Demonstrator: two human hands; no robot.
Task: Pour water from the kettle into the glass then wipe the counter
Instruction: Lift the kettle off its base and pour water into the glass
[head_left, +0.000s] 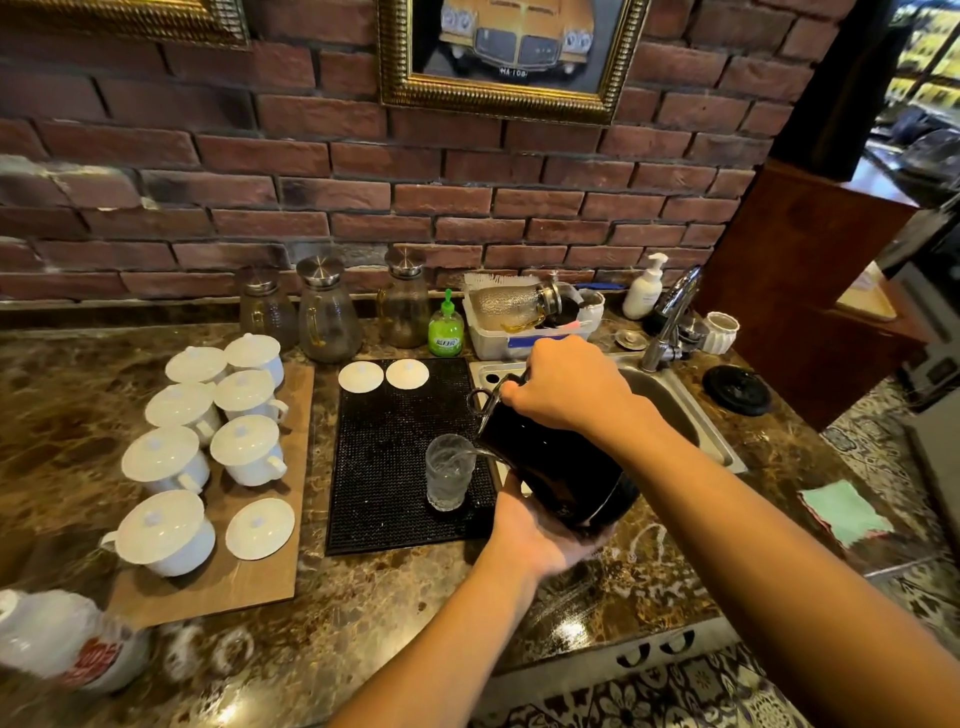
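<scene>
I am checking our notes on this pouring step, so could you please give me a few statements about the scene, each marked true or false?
1. Water is running from the kettle into the glass. True.
2. The glass stands in the sink. False: it stands on the black mat beside the sink.
3. Both hands are on the kettle. True: the right hand grips its handle, and the left hand supports its base.
4. A hand is wiping the counter with the green cloth. False: the cloth lies on the counter right of the sink, with no hand on it.
</scene>
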